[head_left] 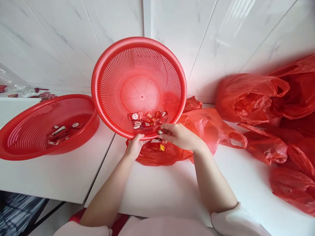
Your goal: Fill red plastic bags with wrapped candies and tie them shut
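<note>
A red perforated plastic basket (141,87) is tilted steeply toward me, its open side facing me. My left hand (135,146) grips its lower rim, thumb over the edge. Several small red-wrapped candies (147,120) have gathered along the low side of the basket. My right hand (176,135) is at the lower right rim, fingers closed around a small wrapped candy, partly hidden by the fingers. Beneath the rim lies an open red plastic bag (152,158), with a yellow-marked packet (162,147) showing inside it.
A second red basket (90,131) with several wrapped candies (59,132) stands on the left. Filled red plastic bags (248,95) crowd the right side against the tiled wall (182,32). A seam runs between the white tabletops (157,186). Small red packets (45,95) lie far left.
</note>
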The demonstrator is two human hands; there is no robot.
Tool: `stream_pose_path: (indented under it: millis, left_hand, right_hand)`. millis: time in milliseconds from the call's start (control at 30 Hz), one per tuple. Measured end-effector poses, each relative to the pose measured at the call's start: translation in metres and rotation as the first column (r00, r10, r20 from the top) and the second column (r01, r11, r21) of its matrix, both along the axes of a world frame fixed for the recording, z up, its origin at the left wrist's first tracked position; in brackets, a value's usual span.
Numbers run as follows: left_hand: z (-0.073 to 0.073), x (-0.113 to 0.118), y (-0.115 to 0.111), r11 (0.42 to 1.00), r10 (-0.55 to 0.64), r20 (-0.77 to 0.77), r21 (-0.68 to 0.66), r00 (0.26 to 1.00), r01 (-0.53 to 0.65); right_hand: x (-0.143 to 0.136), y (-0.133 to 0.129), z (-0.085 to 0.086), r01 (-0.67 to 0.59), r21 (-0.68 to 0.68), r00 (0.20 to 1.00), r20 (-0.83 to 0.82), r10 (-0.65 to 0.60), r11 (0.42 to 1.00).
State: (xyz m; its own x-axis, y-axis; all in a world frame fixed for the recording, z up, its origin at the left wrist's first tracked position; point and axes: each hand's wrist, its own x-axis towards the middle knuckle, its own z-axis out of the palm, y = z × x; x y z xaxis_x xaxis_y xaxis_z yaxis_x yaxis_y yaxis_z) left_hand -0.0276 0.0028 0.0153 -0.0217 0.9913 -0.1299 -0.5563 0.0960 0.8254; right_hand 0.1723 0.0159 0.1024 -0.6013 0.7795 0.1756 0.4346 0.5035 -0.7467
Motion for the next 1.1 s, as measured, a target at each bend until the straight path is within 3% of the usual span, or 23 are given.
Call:
stream_pose_path:
  millis: [133,267,400,533,700,900,1000,1100]
  left_hand:
    - [0.001,-0.008,0.004,0.996,0.087,-0.016,-0.015,0.996,-0.087]
    - [0.001,-0.011,0.004,0.997,0.069,-0.002,0.027,0.998,-0.069]
    - [0.003,-0.009,0.002,0.998,0.064,-0.02,0.003,0.998,-0.064]
    - [0.005,-0.005,-0.002,0.998,0.064,-0.065,0.0,0.996,-0.064]
    - [0.004,0.005,-0.009,1.0,-0.025,-0.071,0.011,0.997,0.026]
    - [-0.003,0.029,-0.023,0.974,-0.227,0.048,0.007,0.973,0.227]
    - [-0.008,0.034,-0.026,0.946,-0.324,0.081,0.008,0.943,0.324]
    - [-0.012,0.03,-0.024,0.955,-0.297,0.064,0.032,0.953,0.295]
  right_hand:
    - [-0.003,-0.002,-0.008,-0.055,-0.021,0.998,0.043,0.056,0.998]
    - [-0.006,-0.001,-0.014,-0.065,-0.046,0.997,0.047,0.067,0.997]
    - [-0.001,-0.003,-0.014,-0.039,-0.069,0.981,0.186,0.051,0.997]
    - [0.0,-0.005,-0.008,0.015,0.053,0.981,0.19,-0.025,0.998]
    - [-0.014,-0.006,-0.008,0.093,0.181,0.995,0.01,-0.096,0.979]
    - [-0.047,-0.009,-0.029,0.143,0.289,0.977,0.11,-0.181,0.947]
    - [-0.049,-0.012,-0.03,0.089,0.25,0.983,0.134,-0.125,0.964]
    - [-0.04,-0.012,-0.022,0.018,0.187,0.991,0.126,-0.042,0.982]
